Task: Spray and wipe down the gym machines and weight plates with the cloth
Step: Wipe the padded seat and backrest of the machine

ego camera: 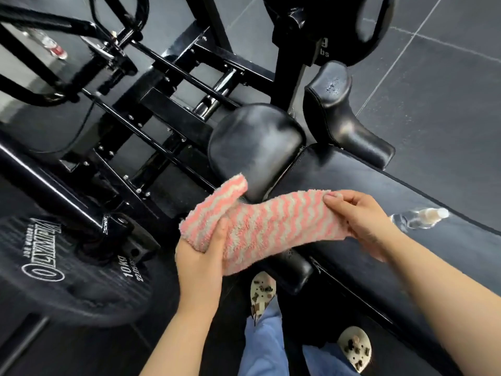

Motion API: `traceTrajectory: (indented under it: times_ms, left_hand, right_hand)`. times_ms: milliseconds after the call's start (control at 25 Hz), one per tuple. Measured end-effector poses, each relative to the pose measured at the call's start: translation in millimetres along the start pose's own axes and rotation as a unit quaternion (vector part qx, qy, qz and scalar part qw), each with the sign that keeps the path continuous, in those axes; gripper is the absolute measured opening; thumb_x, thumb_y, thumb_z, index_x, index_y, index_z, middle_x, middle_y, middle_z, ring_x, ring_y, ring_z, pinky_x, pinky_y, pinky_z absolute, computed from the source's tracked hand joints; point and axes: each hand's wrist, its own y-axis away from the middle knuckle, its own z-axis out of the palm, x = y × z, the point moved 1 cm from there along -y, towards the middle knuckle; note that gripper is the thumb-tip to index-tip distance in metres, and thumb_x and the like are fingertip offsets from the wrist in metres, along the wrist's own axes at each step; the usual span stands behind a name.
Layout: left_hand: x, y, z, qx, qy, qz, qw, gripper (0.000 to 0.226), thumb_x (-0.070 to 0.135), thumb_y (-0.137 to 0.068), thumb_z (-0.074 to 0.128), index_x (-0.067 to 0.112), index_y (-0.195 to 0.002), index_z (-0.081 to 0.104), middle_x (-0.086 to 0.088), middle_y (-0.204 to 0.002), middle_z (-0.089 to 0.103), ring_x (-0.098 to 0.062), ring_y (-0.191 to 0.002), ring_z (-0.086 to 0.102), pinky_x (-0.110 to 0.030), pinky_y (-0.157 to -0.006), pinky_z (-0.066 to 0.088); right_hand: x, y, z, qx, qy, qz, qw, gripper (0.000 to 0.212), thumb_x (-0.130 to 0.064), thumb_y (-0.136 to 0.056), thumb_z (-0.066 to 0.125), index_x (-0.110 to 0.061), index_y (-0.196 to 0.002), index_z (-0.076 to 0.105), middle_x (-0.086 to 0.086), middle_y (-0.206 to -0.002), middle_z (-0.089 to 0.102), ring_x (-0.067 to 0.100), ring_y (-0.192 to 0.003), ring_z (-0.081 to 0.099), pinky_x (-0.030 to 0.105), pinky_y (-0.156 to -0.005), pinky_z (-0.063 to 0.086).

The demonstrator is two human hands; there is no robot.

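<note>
Left hand (199, 253) fingers grip the striped cloth (257, 229) at its seven o'clock end; right hand (357, 217) fingers pinch the three o'clock end, holding it taut above the machine. Best folded into a flat pad, I judge, before wiping the round pad (254, 142) at twelve o'clock; the spray bottle (420, 217) lies at three o'clock on the counter (366, 183).

Gym interior. A black steel machine frame (151, 85) carries padded black vinyl cushions (256, 147). A weight plate (67, 270) marked "10 kg" hangs at lower left; a second plate (333, 28), stamped in pounds, sits at top. A long padded bench (379, 191) runs to the right over dark rubber floor tiles (444, 85).
</note>
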Motion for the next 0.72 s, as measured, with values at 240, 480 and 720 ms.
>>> traceTrajectory:
  times_ms: [240,480,720]
  left_hand:
    - [-9,-12,-28,0.179,-0.1,0.052,0.977,0.045,0.044,-0.078,0.065,0.022,-0.114,0.05,0.02,-0.104,0.052,0.003,-0.096,0.053,-0.015,-0.083,0.042]
    - [-51,-25,-7,0.137,-0.296,-0.018,0.945,0.068,0.032,-0.091,0.053,0.02,-0.148,0.019,-0.004,-0.157,-0.001,-0.029,-0.139,0.02,-0.047,-0.108,0.03]
    - [-50,-67,19,-0.057,-0.501,0.082,0.859,0.054,0.042,-0.094,0.039,0.02,-0.143,0.03,-0.006,-0.141,0.041,-0.028,-0.131,0.034,-0.044,-0.1,0.039]
  right_hand:
    - [-8,-9,42,0.034,0.095,-0.103,0.99,0.019,-0.018,-0.092,0.058,-0.028,-0.079,0.068,-0.014,-0.075,0.066,0.005,-0.076,0.058,0.022,-0.069,0.046]
    - [20,-14,70,0.147,0.274,-0.1,0.945,0.051,-0.015,-0.089,0.06,-0.013,-0.137,0.042,0.004,-0.128,0.037,0.01,-0.094,0.042,0.011,-0.085,0.028]
    - [14,-14,134,-0.077,0.174,-0.12,0.974,0.035,-0.015,-0.1,0.041,-0.013,-0.134,0.049,-0.014,-0.116,0.051,-0.007,-0.107,0.045,-0.003,-0.088,0.028]
